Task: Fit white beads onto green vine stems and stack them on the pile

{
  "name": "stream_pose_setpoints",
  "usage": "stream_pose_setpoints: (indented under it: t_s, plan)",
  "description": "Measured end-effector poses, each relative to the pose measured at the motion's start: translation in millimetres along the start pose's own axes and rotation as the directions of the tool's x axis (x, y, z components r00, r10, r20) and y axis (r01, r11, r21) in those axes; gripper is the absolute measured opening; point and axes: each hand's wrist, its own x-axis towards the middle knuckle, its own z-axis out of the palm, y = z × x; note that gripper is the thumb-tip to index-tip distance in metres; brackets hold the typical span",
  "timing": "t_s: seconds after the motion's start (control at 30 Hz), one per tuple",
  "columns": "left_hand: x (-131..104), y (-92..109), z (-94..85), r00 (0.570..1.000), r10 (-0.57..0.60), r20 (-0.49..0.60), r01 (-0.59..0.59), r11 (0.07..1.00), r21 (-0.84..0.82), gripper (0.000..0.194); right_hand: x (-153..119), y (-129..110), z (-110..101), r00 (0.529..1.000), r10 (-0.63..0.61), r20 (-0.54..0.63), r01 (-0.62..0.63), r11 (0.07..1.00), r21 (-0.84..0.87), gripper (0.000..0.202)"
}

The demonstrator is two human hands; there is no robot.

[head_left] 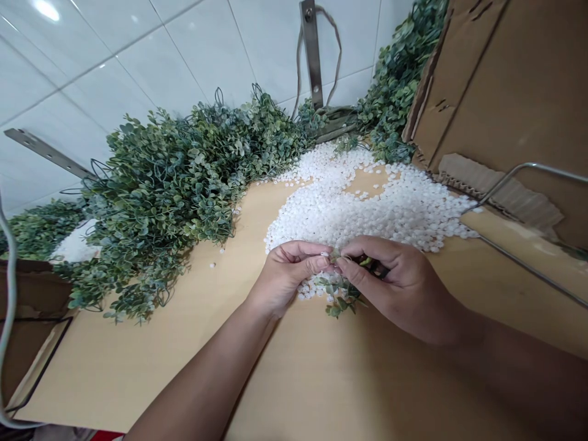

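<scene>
Both my hands meet at the near edge of a spread of small white plastic pieces (331,214) on the table. Between the thumb and finger of my left hand (294,269) is one small white piece (325,255). My right hand (390,275) is closed around a sprig of artificial greenery (342,300), whose leaves hang below the fingers. The fingertips of the two hands nearly touch, and the sprig's stem end is mostly hidden between them.
A big heap of artificial greenery (184,177) lies along the tiled wall at the left and back. More greenery (399,79) stands behind a cardboard box (509,79) at the right. A bent metal rod (528,165) juts over the table (184,361). A metal bracket (312,55) is on the wall.
</scene>
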Motion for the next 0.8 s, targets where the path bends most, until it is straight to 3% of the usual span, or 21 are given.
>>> stream_pose_setpoints:
  t_s: [0.8]
  plan:
    - [2.2, -2.9, -0.8, 1.000, 0.015, 0.010, -0.015, 0.999, 0.034, 0.018, 0.5, 0.6, -0.9, 0.999, 0.027, 0.033, -0.027, 1.000, 0.003, 0.017]
